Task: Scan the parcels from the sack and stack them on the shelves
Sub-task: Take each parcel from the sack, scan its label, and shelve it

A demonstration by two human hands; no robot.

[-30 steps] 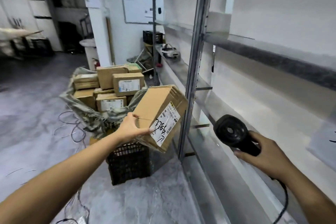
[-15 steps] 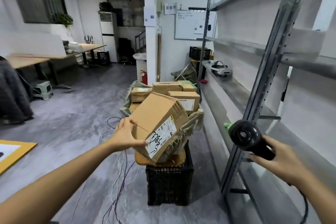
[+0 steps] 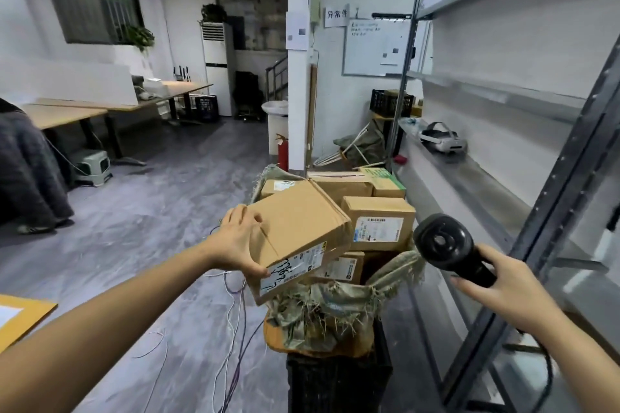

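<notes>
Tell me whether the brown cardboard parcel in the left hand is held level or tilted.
Tilted: the brown cardboard parcel in the left hand slopes, its white-labelled face lowest.

Both arms outstretched, left hand [image 3: 239, 247] gripping parcel [image 3: 297, 221], right hand [image 3: 501, 290] gripping scanner [image 3: 444, 244]

Sack [image 3: 335, 305] partly behind held parcel [image 3: 295, 221]

6 parcels [image 3: 298, 228], 1 sack [image 3: 335, 305], 1 scanner [image 3: 446, 245] — 1 headset [image 3: 443, 141], 1 whiteboard [image 3: 372, 47]
</notes>
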